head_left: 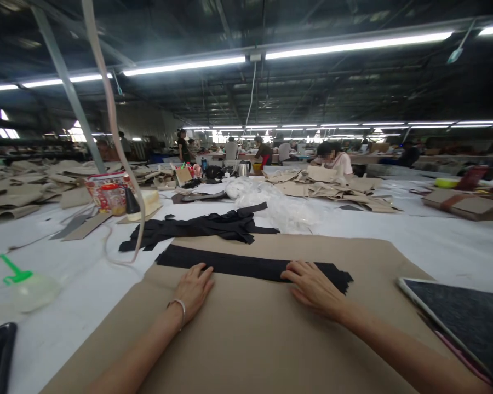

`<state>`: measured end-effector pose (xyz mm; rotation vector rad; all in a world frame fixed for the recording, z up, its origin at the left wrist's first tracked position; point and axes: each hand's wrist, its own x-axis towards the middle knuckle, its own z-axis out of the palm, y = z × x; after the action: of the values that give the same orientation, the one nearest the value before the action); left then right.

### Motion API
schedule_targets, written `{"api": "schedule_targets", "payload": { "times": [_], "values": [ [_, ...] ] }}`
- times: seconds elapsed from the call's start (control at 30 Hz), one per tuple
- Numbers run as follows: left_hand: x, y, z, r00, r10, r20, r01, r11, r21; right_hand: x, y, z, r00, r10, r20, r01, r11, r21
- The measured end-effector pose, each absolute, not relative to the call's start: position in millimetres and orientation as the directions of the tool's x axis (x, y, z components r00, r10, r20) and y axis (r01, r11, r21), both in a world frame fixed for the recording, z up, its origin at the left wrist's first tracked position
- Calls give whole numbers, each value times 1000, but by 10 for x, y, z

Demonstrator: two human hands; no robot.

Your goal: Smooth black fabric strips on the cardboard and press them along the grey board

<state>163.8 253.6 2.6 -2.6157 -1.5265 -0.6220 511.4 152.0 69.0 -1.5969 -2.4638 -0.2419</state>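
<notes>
Fingers (199, 268) of my left hand (192, 290) are a bit apart, tips resting by the near edge of the black strips (248, 265), not pinching anything. Right hand (315, 287) is over toward the other end, fingers loosely bent and slightly spread on top; doesn't look clamped to me, though what the thumb's up to I can't quite tell. Strips run crosswise on the brown sheet (250, 334), toward its far edge, and the sheet's on the white desk (80, 287). Looks like several layers, with the ends ragged and uneven, so imo the trick is light, even pressure from both sides. Push too hard and I reckon the top layer could slide off the ones below. Better to pat the long edges level first, then smooth outward from the middle. I'd also watch the left end, it's close to the sheet's edge. Messy black pile (201, 227) just beyond is best kept from tangling with these.
</notes>
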Motion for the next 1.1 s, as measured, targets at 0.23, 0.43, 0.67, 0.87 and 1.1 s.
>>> {"api": "schedule_targets", "payload": {
  "times": [0.23, 0.43, 0.67, 0.87, 1.1],
  "values": [
    [1724, 2516, 181, 461, 787, 410, 798, -570, 196, 4803, 1514, 633, -395, 856, 334, 912, 409, 31],
    [2157, 2549, 289, 616, 693, 375, 691, -704, 165, 4308, 1845, 713, -497, 818, 292, 865, 495, 84],
    [2339, 2607, 251, 701, 651, 291, 656, -749, 96, 4270, 2014, 484, -465, 848, 256, 884, 463, 72],
    [2343, 2602, 259, 707, 656, 263, 670, -741, 47, 4269, 1991, 457, -432, 864, 257, 899, 435, 51],
    [2350, 2584, 292, 695, 677, 243, 695, -719, 17, 4308, 1963, 460, -410, 874, 260, 910, 413, 46]
  ]
}}
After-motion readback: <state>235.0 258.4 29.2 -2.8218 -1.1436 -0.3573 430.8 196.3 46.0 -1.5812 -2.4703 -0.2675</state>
